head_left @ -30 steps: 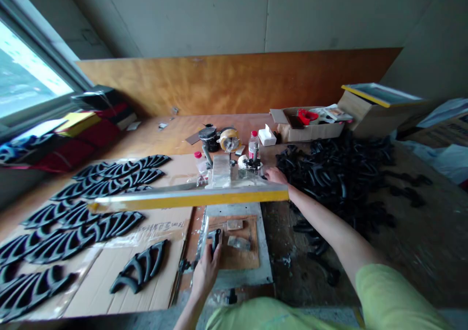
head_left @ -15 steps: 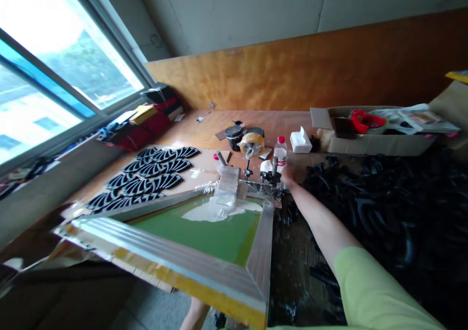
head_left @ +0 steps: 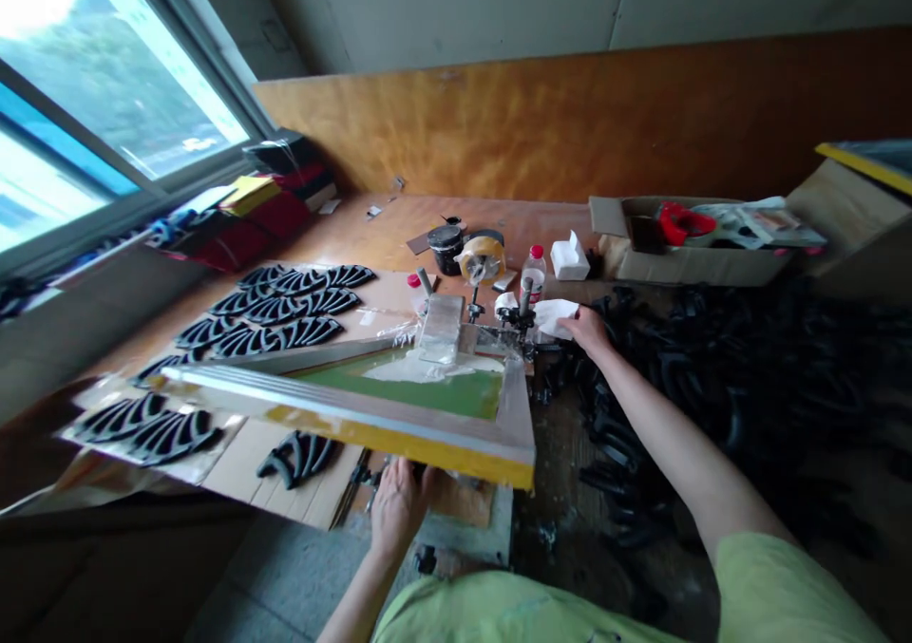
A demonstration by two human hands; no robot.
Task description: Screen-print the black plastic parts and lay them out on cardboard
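Observation:
My right hand [head_left: 590,330] pinches a white tissue [head_left: 556,317] just right of the clamp hardware and in front of a red-capped bottle [head_left: 534,271]. My left hand [head_left: 399,508] reaches under the near edge of a tilted screen-printing frame [head_left: 427,444]. Its fingertips are partly hidden there, so what they touch is unclear. White ink [head_left: 399,366] lies on the frame's green mesh [head_left: 434,396], with a flat metal squeegee [head_left: 442,325] resting at the far side. A black fan-shaped piece [head_left: 297,458] lies on cardboard left of my left hand.
More black fan-shaped pieces [head_left: 277,336] lie in rows on cardboard at the left. Behind the frame stand a black tub [head_left: 446,249], a tape roll [head_left: 482,259] and a tissue pack [head_left: 570,259]. Black parts [head_left: 684,377] are heaped at right, before an open carton [head_left: 698,265].
My right hand has moved from beside the bottle rightward and toward me, now with a tissue. My left hand has come up under the frame, whose near edge appears higher. The view has shifted.

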